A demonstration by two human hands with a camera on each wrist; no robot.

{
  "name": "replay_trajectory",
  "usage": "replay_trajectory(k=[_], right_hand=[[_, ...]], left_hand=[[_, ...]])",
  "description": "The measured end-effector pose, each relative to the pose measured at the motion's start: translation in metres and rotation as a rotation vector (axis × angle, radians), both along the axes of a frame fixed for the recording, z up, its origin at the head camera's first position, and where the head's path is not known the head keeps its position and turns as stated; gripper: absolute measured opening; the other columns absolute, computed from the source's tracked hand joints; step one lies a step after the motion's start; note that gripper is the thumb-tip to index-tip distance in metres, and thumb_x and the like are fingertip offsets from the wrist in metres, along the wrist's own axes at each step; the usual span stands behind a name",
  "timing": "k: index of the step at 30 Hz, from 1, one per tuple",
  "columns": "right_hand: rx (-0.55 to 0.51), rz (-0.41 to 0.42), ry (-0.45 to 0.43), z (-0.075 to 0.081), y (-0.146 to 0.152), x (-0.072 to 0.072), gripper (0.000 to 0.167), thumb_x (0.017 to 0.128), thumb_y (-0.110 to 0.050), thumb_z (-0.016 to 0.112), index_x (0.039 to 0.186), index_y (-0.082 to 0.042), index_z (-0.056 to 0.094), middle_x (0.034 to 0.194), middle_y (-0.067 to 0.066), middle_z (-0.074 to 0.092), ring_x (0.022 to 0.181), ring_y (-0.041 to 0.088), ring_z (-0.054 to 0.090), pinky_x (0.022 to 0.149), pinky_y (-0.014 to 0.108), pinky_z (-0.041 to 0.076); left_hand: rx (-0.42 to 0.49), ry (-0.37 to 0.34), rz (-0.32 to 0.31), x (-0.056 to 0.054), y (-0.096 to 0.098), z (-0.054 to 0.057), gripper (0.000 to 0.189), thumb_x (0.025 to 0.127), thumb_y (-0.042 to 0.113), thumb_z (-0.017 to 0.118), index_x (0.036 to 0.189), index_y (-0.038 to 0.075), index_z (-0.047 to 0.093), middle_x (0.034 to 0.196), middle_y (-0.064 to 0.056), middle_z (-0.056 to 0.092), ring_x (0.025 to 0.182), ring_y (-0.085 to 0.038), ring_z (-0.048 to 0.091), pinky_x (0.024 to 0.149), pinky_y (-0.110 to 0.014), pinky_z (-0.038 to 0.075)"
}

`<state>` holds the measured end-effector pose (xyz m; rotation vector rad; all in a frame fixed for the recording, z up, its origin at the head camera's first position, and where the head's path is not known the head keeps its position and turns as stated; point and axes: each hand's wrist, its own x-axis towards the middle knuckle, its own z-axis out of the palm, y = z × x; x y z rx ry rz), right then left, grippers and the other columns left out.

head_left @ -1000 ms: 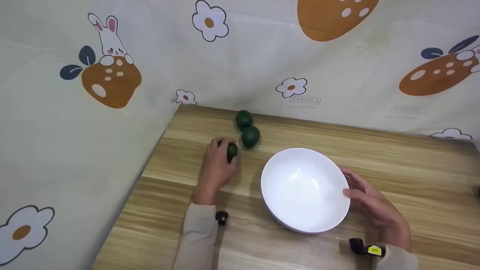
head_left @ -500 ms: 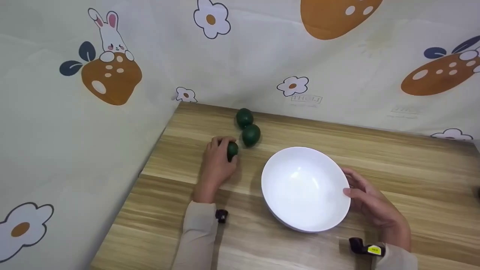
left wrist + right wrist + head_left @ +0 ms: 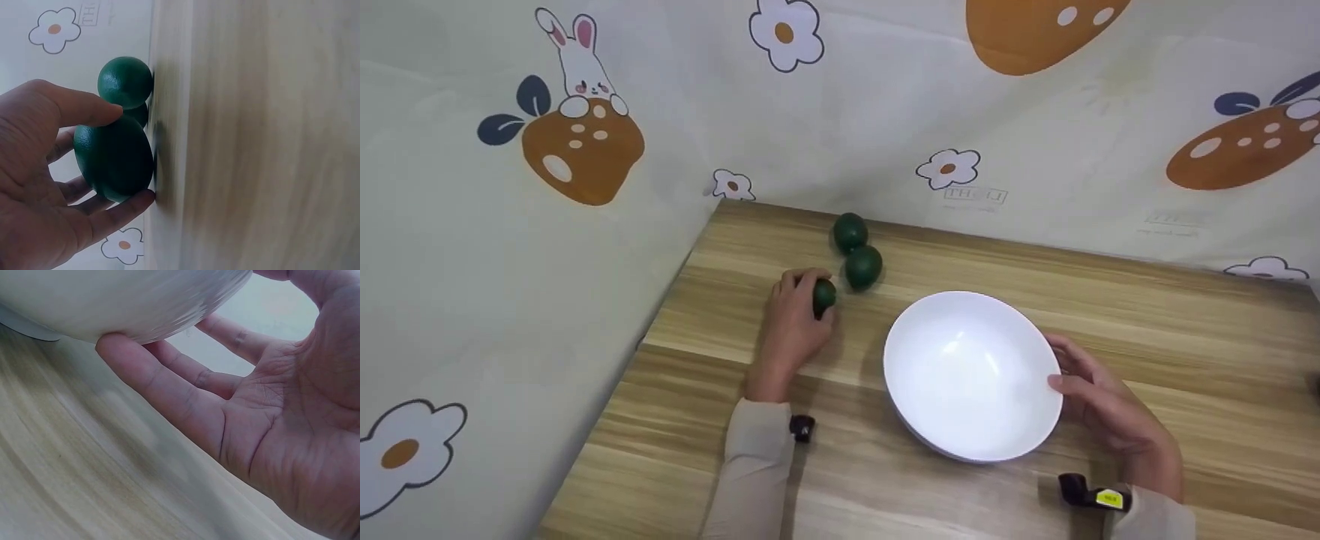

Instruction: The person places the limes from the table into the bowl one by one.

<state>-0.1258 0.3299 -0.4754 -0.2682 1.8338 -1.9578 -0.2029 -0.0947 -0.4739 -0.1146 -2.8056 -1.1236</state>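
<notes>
Only the view shifted: left fingers [image 3: 121,216] clasp a green ovoid [image 3: 112,157], right fingers [image 3: 163,385] a bowl [image 3: 971,382].

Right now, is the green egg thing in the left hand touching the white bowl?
Apart. The head view shows it: a strip of wooden table lies between the green egg-shaped thing in the left hand and the white bowl.

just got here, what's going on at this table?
A person is working with both hands on a wood-grain tabletop. The left hand grips a dark green egg-shaped piece, and the right hand holds a white bowl by its side, thumb at the rim. Two similar green pieces lie close together farther back, near the patterned backdrop. All three green pieces are outside the bowl.
</notes>
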Motion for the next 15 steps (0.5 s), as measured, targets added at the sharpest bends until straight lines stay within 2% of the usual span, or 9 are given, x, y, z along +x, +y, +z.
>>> replay_trajectory(k=[6, 15], right_hand=[[-0.004, -0.005, -0.009, 0.0006, 0.0004, -0.0004, 0.056, 0.106, -0.002, 0.044, 0.148, -0.037, 0.052, 0.138, -0.010, 0.065, 0.114, 0.016, 0.072, 0.094, 0.040, 0.062], [-0.050, 0.026, -0.003, -0.0025, 0.0024, -0.0014, 0.057, 0.106, 0.001, 0.042, 0.147, -0.037, 0.053, 0.133, -0.006, 0.068, 0.109, 0.017, 0.075, 0.092, 0.037, 0.063]], left_hand=[[0.014, -0.028, 0.023, -0.0016, -0.0031, 0.0008, 0.047, 0.098, 0.011, 0.071, 0.143, 0.017, 0.059, 0.152, -0.017, 0.049, 0.143, -0.037, 0.048, 0.120, -0.054, 0.041], [0.048, -0.027, 0.020, -0.0005, -0.0032, 0.0011, 0.048, 0.097, 0.010, 0.072, 0.143, 0.014, 0.059, 0.152, -0.019, 0.048, 0.143, -0.039, 0.048, 0.117, -0.058, 0.044]])
